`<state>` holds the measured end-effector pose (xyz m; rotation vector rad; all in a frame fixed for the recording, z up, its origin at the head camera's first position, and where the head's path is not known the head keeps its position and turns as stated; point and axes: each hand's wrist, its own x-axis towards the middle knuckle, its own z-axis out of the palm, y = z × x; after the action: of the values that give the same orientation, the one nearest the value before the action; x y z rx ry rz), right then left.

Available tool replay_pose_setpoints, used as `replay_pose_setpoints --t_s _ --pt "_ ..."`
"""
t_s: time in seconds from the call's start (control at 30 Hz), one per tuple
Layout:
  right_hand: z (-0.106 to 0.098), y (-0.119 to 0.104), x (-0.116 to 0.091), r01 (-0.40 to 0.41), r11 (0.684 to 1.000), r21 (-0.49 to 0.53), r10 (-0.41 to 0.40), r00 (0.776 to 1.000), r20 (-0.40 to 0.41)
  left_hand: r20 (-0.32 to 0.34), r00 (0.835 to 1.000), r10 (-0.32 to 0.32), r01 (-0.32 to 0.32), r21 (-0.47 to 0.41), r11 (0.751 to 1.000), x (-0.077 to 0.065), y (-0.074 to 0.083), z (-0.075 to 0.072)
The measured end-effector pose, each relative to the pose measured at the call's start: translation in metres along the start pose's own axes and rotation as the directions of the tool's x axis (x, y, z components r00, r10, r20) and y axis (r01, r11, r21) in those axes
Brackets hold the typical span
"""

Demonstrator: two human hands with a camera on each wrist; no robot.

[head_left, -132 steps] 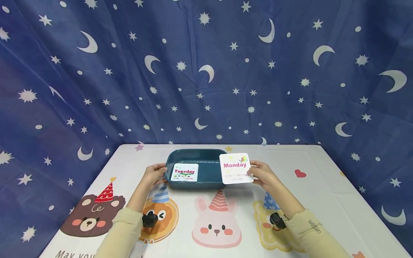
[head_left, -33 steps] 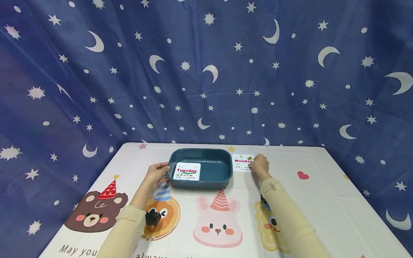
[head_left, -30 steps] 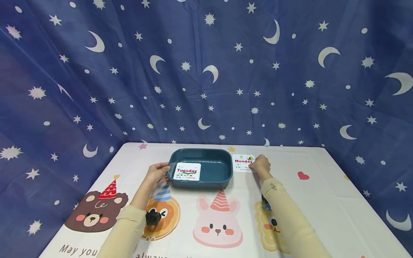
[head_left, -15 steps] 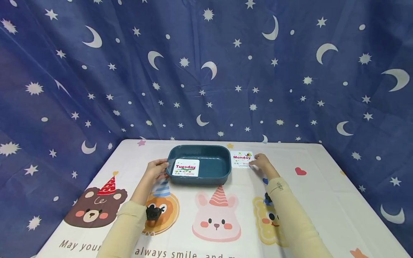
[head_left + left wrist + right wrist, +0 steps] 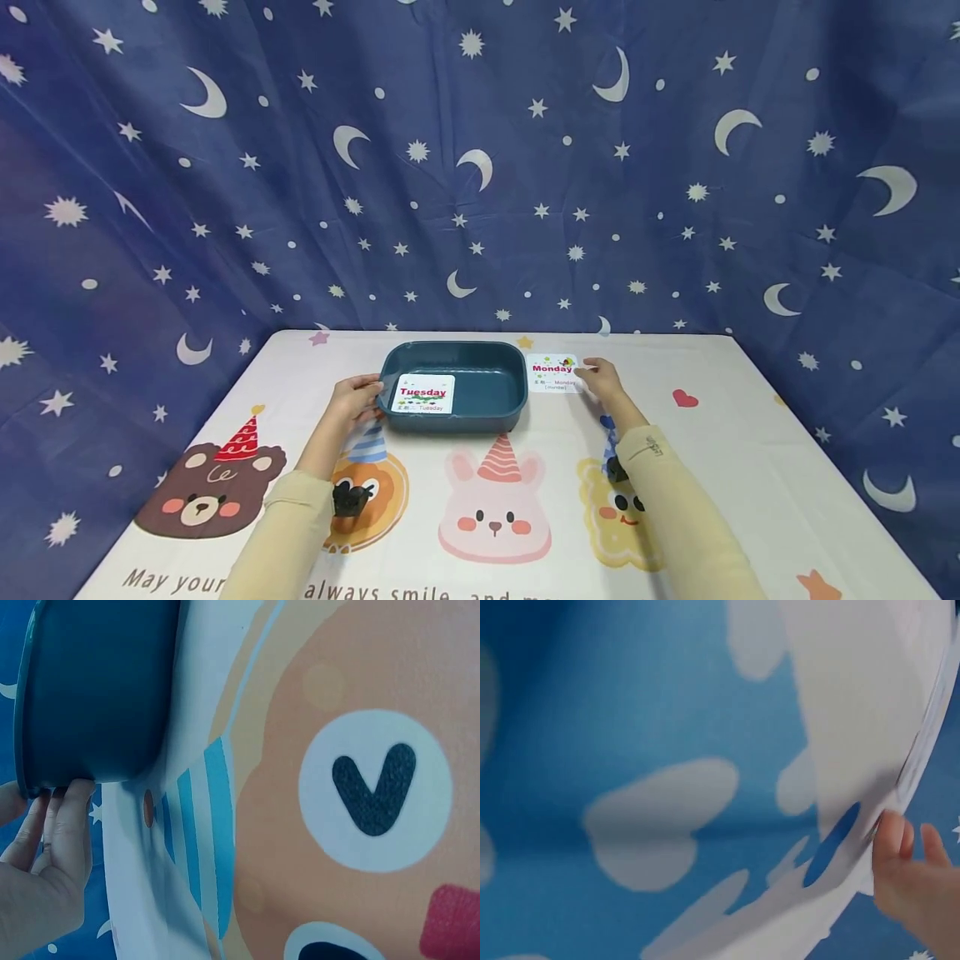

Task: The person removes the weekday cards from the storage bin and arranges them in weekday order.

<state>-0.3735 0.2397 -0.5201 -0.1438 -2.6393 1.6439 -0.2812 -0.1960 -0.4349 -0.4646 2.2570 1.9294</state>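
Observation:
A dark teal rectangular tray stands near the back of the table, its left end pinched by my left hand. In the left wrist view, the thumb and fingers meet at the tray's rim and side. Inside the tray, at its left, leans a white "Tuesday" card. Just right of the tray lies a white "Monday" card, face up on the cloth. My right hand is at that card's right edge with loosely bent fingers, its fingertips overlapping the edge in the head view.
A white tablecloth printed with a bear, a rabbit and other cartoon faces covers the table. Behind it hangs a dark blue curtain with stars and moons. Black wrist cameras sit below both hands.
The "Monday" card, earlier held up in front of the tray's right end, now lies on the table to its right. My right hand has since eased off it; the left keeps its grip.

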Motion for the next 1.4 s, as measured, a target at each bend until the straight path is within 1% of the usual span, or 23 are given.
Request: replay_pose_setpoints --t_s 0.03,0.07,0.13,0.17,0.23,0.27,0.33,0.37,0.4,0.57,0.6,0.63,0.73,0.83,0.87,0.9,1.07,1.17,1.3,1.4 --pt "0.003 0.012 0.017 -0.002 1.000 -0.017 0.002 1.000 -0.022 -0.001 1.000 -0.001 0.001 -0.006 1.000 0.000 0.001 -0.001" --pt "0.006 0.016 0.026 0.002 1.000 -0.026 -0.003 0.999 -0.049 0.000 1.000 -0.002 0.002 -0.010 1.000 0.000 0.001 -0.001" --pt "0.008 0.010 0.027 -0.010 0.999 -0.049 0.005 0.996 -0.094 -0.005 1.000 -0.002 0.002 -0.014 1.000 0.000 0.003 -0.001" --pt "0.006 -0.007 0.011 -0.031 0.999 -0.038 0.027 0.995 -0.097 -0.004 1.000 -0.002 0.002 -0.013 1.000 0.000 0.003 -0.002" --pt "0.004 -0.050 -0.026 -0.088 0.996 -0.022 0.086 0.993 -0.086 -0.002 1.000 -0.002 0.002 -0.013 1.000 -0.001 0.003 -0.002" --pt "0.004 -0.064 -0.039 -0.091 0.996 -0.007 0.090 0.992 -0.091 0.000 1.000 -0.003 0.003 -0.012 1.000 -0.001 0.003 -0.001" --pt "0.006 -0.085 -0.058 -0.089 0.995 0.035 0.092 0.991 -0.095 0.000 1.000 -0.005 0.005 -0.012 1.000 -0.001 0.002 -0.001" --pt "0.006 -0.093 -0.065 -0.094 0.994 0.058 0.100 0.991 -0.093 0.000 1.000 -0.008 0.008 -0.009 1.000 -0.001 0.001 -0.001" --pt "0.008 -0.098 -0.067 -0.104 0.992 0.066 0.110 0.989 -0.097 0.001 1.000 -0.009 0.009 -0.007 1.000 -0.001 0.001 -0.001" --pt "0.016 -0.109 -0.067 -0.081 0.978 0.191 0.102 0.990 -0.102 0.005 1.000 0.006 -0.006 -0.005 1.000 0.001 0.000 -0.001" --pt "0.017 -0.110 -0.067 -0.081 0.972 0.221 0.104 0.990 -0.096 0.007 1.000 0.010 -0.010 -0.008 1.000 0.001 -0.001 -0.001" --pt "0.019 -0.109 -0.067 -0.058 0.961 0.269 0.085 0.992 -0.089 0.005 1.000 0.010 -0.010 -0.010 1.000 0.001 -0.001 -0.001" --pt "0.023 -0.115 -0.072 -0.064 0.938 0.340 0.086 0.995 -0.051 -0.003 1.000 0.005 -0.005 -0.010 1.000 0.002 -0.004 -0.002" --pt "0.027 -0.125 -0.077 -0.063 0.922 0.382 0.073 0.997 -0.013 -0.016 1.000 0.000 0.000 0.000 1.000 0.002 -0.005 -0.002" --pt "0.028 -0.132 -0.080 -0.079 0.923 0.376 0.085 0.996 0.002 -0.017 1.000 0.004 -0.004 0.002 1.000 0.002 -0.005 -0.002" --pt "0.029 -0.137 -0.082 -0.078 0.919 0.386 0.079 0.997 0.013 -0.017 1.000 0.010 -0.010 0.004 1.000 0.002 -0.005 -0.002" --pt "0.035 -0.156 -0.092 -0.075 0.897 0.436 0.055 0.997 0.058 0.000 1.000 0.028 -0.028 -0.005 1.000 0.001 -0.006 -0.001" --pt "0.042 -0.165 -0.096 -0.068 0.903 0.424 0.034 0.996 0.089 -0.005 1.000 0.030 -0.030 -0.007 1.000 0.000 -0.005 -0.003" --pt "0.053 -0.174 -0.102 -0.056 0.918 0.392 -0.006 0.988 0.155 -0.010 1.000 0.029 -0.029 -0.004 1.000 0.000 -0.005 -0.004" --pt "0.061 -0.178 -0.105 -0.058 0.928 0.368 -0.009 0.984 0.178 -0.004 1.000 0.025 -0.025 -0.003 1.000 0.001 -0.005 -0.004"
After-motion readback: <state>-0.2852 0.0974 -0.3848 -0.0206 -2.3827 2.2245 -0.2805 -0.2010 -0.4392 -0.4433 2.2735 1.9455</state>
